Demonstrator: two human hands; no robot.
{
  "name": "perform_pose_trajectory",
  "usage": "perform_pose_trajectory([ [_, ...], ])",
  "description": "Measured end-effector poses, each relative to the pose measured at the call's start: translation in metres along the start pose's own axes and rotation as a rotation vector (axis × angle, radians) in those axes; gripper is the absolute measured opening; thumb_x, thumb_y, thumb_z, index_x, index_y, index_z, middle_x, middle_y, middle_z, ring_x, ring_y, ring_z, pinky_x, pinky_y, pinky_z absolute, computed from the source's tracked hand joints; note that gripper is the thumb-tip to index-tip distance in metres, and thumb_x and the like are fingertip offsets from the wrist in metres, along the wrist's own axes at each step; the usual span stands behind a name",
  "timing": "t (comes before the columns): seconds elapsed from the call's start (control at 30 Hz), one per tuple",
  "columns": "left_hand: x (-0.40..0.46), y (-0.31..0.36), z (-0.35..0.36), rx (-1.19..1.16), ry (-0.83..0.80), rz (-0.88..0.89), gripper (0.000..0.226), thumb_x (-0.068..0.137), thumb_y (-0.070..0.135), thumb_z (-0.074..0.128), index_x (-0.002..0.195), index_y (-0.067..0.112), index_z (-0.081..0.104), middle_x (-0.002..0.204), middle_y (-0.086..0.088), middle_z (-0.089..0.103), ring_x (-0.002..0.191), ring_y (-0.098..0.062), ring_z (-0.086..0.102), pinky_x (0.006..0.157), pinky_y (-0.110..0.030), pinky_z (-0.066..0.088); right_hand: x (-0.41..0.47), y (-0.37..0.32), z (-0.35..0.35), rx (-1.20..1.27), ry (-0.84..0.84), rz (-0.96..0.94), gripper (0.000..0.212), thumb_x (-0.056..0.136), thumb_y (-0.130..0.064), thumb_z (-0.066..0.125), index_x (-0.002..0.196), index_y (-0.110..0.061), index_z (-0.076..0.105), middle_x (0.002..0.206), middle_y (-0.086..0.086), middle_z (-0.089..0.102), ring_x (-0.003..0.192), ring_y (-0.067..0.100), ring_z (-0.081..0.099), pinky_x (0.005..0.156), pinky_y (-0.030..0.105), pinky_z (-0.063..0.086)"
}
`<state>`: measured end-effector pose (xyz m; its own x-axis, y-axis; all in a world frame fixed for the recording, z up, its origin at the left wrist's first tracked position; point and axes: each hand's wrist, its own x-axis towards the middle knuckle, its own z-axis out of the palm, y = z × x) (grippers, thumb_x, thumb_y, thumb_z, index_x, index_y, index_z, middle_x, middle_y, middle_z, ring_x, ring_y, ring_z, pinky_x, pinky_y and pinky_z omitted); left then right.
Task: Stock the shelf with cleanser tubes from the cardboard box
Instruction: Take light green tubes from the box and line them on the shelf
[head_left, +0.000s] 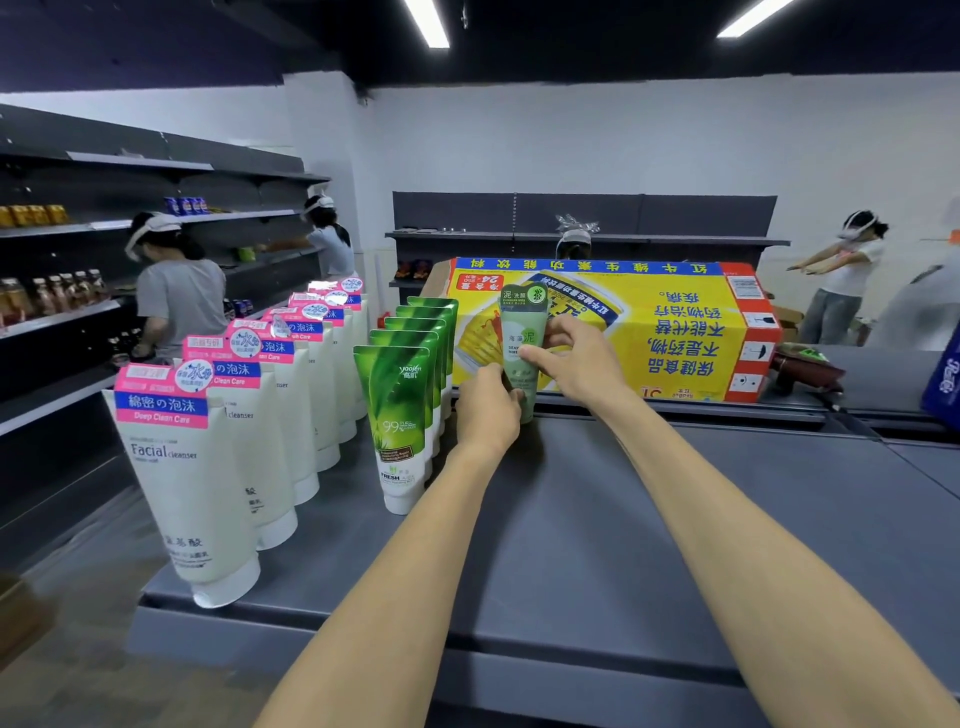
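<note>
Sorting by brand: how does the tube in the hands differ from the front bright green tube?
The held tube is pale sage green with a dark top tab; the front bright green tube is vivid green with leaf art. The held one is gripped by both hands, starting a new row; the other stands free, heading a full row. Both stand cap-down.

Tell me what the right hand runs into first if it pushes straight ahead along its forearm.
Probably the yellow cardboard box lying just behind it; the right hand already holds the pale green tube, though depth is uncertain.
</note>
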<state>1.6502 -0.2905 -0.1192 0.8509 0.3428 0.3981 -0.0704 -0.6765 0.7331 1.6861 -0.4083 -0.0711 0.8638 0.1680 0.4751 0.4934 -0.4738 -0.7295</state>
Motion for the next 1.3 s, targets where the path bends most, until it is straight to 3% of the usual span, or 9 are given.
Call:
perform_pose_trajectory([
  [0.13, -0.001, -0.002, -0.003, -0.004, -0.010, 0.008, 0.017, 0.093, 0.016, 0.064, 0.109, 0.011, 0.067, 0.103, -0.010, 0.073, 0.096, -0.032, 0.065, 0.081, -0.040, 0.055, 0.000, -0.001, -0.002, -0.025, -0.014, -0.011, 0.033, 0.086, -0.032, 0.075, 0.112, -0.015, 0.064, 0.100, -0.005, 0.069, 0.089, 0.012, 0.065, 0.066, 0.016, 0.047],
  [0.27, -0.003, -0.003, -0.006, -0.006, -0.011, 0.025, 0.016, 0.091, 0.017, 0.067, 0.106, 0.012, 0.069, 0.098, -0.009, 0.074, 0.094, -0.031, 0.066, 0.081, -0.042, 0.056, 0.000, 0.002, -0.005, -0.003, -0.047, -0.004, 0.029, 0.084, -0.033, 0.077, 0.108, -0.019, 0.067, 0.099, -0.004, 0.072, 0.091, 0.014, 0.068, 0.083, 0.036, 0.058],
  [0.37, -0.007, -0.003, -0.006, -0.012, -0.011, 0.030, 0.015, 0.090, 0.018, 0.067, 0.105, 0.013, 0.069, 0.096, -0.008, 0.074, 0.092, -0.030, 0.067, 0.081, -0.043, 0.056, -0.001, 0.003, -0.004, -0.004, -0.041, -0.020, 0.028, 0.083, -0.033, 0.077, 0.106, -0.019, 0.067, 0.100, -0.005, 0.073, 0.094, 0.012, 0.067, 0.086, 0.040, 0.058],
  [0.67, -0.024, 0.007, -0.006, -0.023, -0.009, 0.028, 0.023, 0.092, 0.018, 0.064, 0.112, 0.009, 0.059, 0.106, -0.013, 0.068, 0.099, -0.033, 0.064, 0.085, -0.046, 0.054, -0.007, 0.007, -0.003, 0.084, -0.074, -0.006, 0.039, 0.084, -0.032, 0.078, 0.114, -0.014, 0.061, 0.105, -0.006, 0.067, 0.097, 0.012, 0.067, 0.087, 0.034, 0.059],
  [0.73, -0.028, 0.011, -0.009, 0.009, 0.000, 0.020, 0.025, 0.092, 0.018, 0.064, 0.113, 0.007, 0.056, 0.108, -0.015, 0.067, 0.100, -0.035, 0.063, 0.084, -0.046, 0.053, -0.008, 0.009, -0.004, 0.101, -0.097, 0.014, 0.044, 0.083, -0.033, 0.079, 0.116, -0.014, 0.058, 0.109, -0.003, 0.067, 0.099, 0.012, 0.067, 0.087, 0.032, 0.058],
  [0.87, -0.040, 0.020, -0.019, 0.130, 0.018, 0.040, 0.027, 0.093, 0.018, 0.063, 0.113, 0.004, 0.051, 0.110, -0.018, 0.064, 0.102, -0.038, 0.062, 0.078, -0.045, 0.050, -0.010, 0.007, -0.010, 0.167, -0.097, 0.052, 0.054, 0.079, -0.034, 0.082, 0.121, -0.013, 0.055, 0.112, 0.001, 0.068, 0.099, 0.014, 0.068, 0.088, 0.039, 0.059],
  [1.0, -0.055, 0.025, -0.026, 0.189, 0.004, 0.128, 0.028, 0.094, 0.019, 0.062, 0.116, 0.005, 0.052, 0.116, -0.014, 0.061, 0.106, -0.035, 0.060, 0.083, -0.046, 0.050, -0.019, -0.001, -0.019, 0.199, -0.068, 0.081, 0.063, 0.077, -0.038, 0.082, 0.126, -0.013, 0.051, 0.120, 0.001, 0.064, 0.104, 0.015, 0.067, 0.085, 0.036, 0.059],
  [1.17, -0.075, 0.032, -0.039, 0.156, -0.035, 0.198, 0.031, 0.095, 0.019, 0.061, 0.122, 0.005, 0.054, 0.120, -0.014, 0.061, 0.112, -0.035, 0.057, 0.091, -0.048, 0.047, -0.041, -0.017, -0.039, 0.172, -0.010, 0.090, 0.064, 0.077, -0.041, 0.082, 0.127, -0.015, 0.051, 0.121, 0.000, 0.062, 0.105, 0.015, 0.065, 0.088, 0.035, 0.057],
  [1.3, -0.092, 0.035, -0.050, 0.088, -0.032, 0.267, 0.031, 0.093, 0.021, 0.063, 0.120, 0.007, 0.057, 0.116, -0.013, 0.065, 0.111, -0.034, 0.058, 0.089, -0.049, 0.049, -0.070, -0.032, -0.049, 0.151, 0.006, 0.063, 0.055, 0.082, -0.033, 0.079, 0.126, -0.013, 0.053, 0.118, 0.001, 0.063, 0.098, 0.010, 0.064, 0.085, 0.028, 0.055],
])
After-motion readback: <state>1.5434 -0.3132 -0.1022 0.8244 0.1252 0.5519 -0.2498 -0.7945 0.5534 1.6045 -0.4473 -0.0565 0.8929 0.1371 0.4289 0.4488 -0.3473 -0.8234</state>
